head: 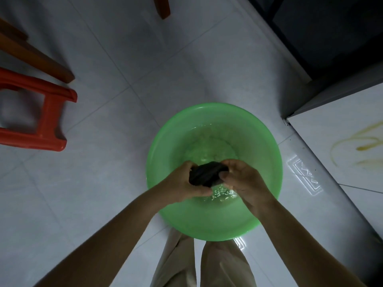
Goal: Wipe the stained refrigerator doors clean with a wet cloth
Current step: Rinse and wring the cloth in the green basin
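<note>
White tiled floor [116, 112], round green plastic basin [159, 141]. Left grip [183, 184], right grip [243, 180] clamped on dark bunched cloth [207, 175].

You see only the middle of the dark cloth [207, 172] over the green basin [207, 106]: your left hand [186, 183] wraps its left end and your right hand [244, 179] its right end, so its full size and shape cannot be told. Your forearms [124, 224] hide parts of the basin's near rim. Right of the basin, the refrigerator door [331, 172] runs off the right edge of view, and its yellow stain [356, 142] runs off with it. Left of the basin, the red stool [49, 112] is cut by the left edge. Beyond the basin, a wooden leg [162, 7] is cropped at the top, and the dark unit [331, 34] up to the right is too dim to make out.
</note>
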